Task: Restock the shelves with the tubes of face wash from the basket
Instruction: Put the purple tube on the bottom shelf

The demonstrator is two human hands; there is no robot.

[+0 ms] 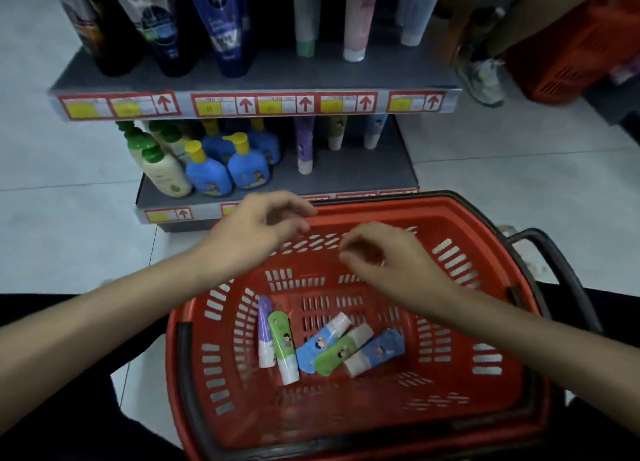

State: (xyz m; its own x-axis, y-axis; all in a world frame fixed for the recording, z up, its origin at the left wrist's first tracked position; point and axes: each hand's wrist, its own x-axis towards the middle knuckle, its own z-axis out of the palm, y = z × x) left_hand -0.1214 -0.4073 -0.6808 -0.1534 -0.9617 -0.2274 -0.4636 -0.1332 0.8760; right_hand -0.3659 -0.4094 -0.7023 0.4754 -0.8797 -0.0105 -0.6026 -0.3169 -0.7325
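Five tubes of face wash (322,343) are laid on the floor of the red basket (398,207), toward its near edge. The left hand (266,222) and right hand (381,256) are held over its far edge, fingers loosely curled, nothing gripped.

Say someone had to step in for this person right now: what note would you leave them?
Left hand: holds nothing, fingers loosely curled, over the basket's far rim.
Right hand: holds nothing, above the basket.
Basket: five tubes lie on its floor, one purple, two green, two blue.
Done: unclear; three standing tubes of the same kind, purple, green and blue, are on the lower shelf.
Left: stand the five on that shelf, probably each by its colour.
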